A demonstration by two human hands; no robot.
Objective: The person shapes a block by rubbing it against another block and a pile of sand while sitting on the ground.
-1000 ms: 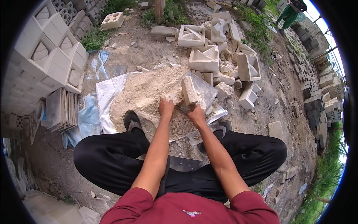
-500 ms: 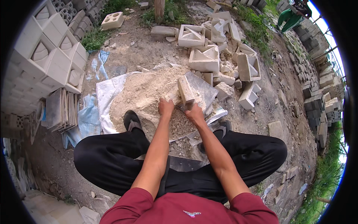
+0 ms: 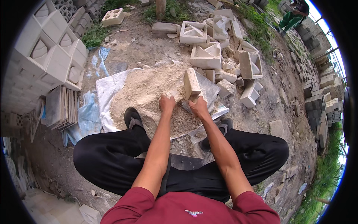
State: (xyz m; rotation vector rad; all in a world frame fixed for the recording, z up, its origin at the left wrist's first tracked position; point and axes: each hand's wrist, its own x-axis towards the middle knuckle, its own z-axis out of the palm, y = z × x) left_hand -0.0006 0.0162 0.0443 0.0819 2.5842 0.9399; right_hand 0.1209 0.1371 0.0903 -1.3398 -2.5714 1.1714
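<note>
My right hand (image 3: 199, 106) is closed beneath a pale, dusty, rectangular block-headed mallet (image 3: 191, 82); its handle is mostly hidden by my fingers. The head stands tilted over a grey flat slab (image 3: 209, 89). To its left, my left hand (image 3: 167, 103) is closed with fingertips at a pale broken chunk (image 3: 174, 94), close to the mallet. Under both hands lies a heap of crushed, sandy rubble (image 3: 145, 91), spread on a white woven sheet (image 3: 106, 100). Coarser bits gather just in front of my feet.
Broken hollow blocks (image 3: 205, 58) are piled beyond the slab to the right. Stacked pale blocks (image 3: 56, 52) rise at the left, near leaning boards (image 3: 61, 108) and a blue sheet (image 3: 87, 117). A person in green trousers (image 3: 292, 20) is far off at upper right.
My right hand and the mallet have moved slightly up and to the right. My left hand has shifted a little, and the pale chunk at its fingertips shows more clearly.
</note>
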